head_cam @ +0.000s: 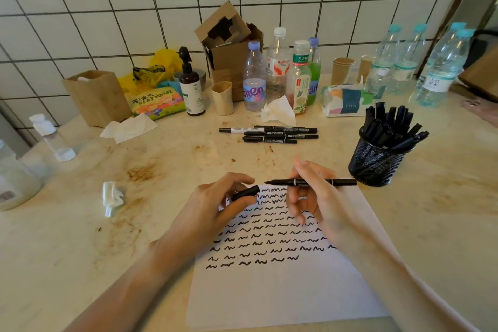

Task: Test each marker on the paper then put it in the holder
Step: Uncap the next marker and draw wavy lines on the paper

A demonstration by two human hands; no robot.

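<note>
My right hand (315, 202) holds a black marker (323, 182) level above the white paper (283, 286), its bare tip pointing left. Just left of that tip, my left hand (215, 205) pinches the marker's black cap (246, 192). Rows of black squiggles cover the upper half of the paper. A black mesh holder (374, 163) at the right is packed with several black markers. Several more markers (272, 134) lie in a loose pile on the counter beyond the paper.
Water bottles (254, 78), paper cups (342, 67), a tissue pack (347, 100), a brown pump bottle (192, 89) and a cardboard box (231, 43) line the tiled wall. Crumpled tissues (113, 198) lie left of the paper on the stained counter.
</note>
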